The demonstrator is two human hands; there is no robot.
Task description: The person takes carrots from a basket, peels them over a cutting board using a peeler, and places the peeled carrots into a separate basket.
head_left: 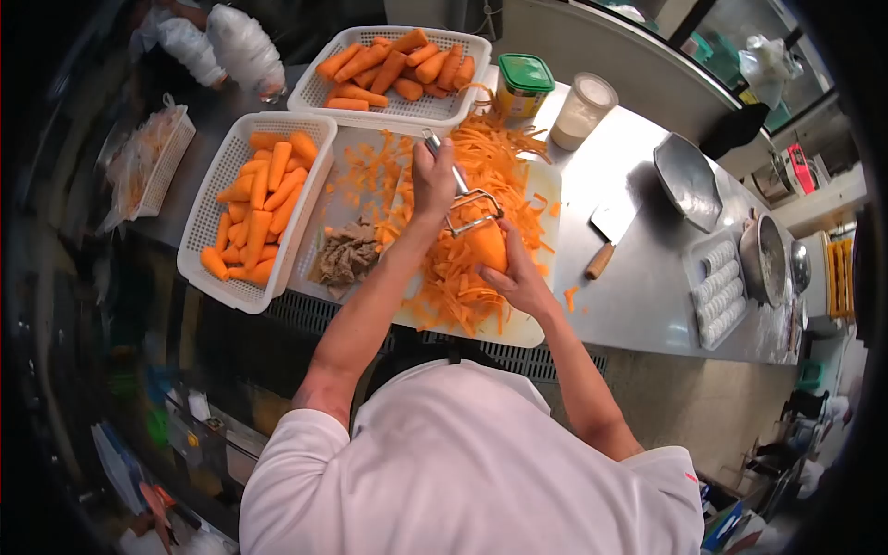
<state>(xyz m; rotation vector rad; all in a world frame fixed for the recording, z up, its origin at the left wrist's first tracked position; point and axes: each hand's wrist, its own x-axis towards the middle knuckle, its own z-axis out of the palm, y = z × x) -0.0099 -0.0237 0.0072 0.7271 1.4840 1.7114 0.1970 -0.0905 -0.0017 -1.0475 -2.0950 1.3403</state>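
My left hand (433,183) is closed around the handle of a metal Y-shaped peeler (476,196). The blade end lies over a thick carrot (487,246), which my right hand (520,276) grips from its right side. Whether the blade touches the carrot I cannot make out. Beneath both hands a large heap of orange carrot peelings (462,291) covers much of a white cutting board (529,330). A crumpled brown cloth (347,254) sits left of the heap.
White baskets hold carrots at the left (319,176) and back (301,97). A green-lidded tub (525,83) and a lidded clear container (583,113) stand behind the board. Rightward lie a cleaver (610,227), a dark tray (687,180), a tray of white rolls (721,291) and a pan (764,259).
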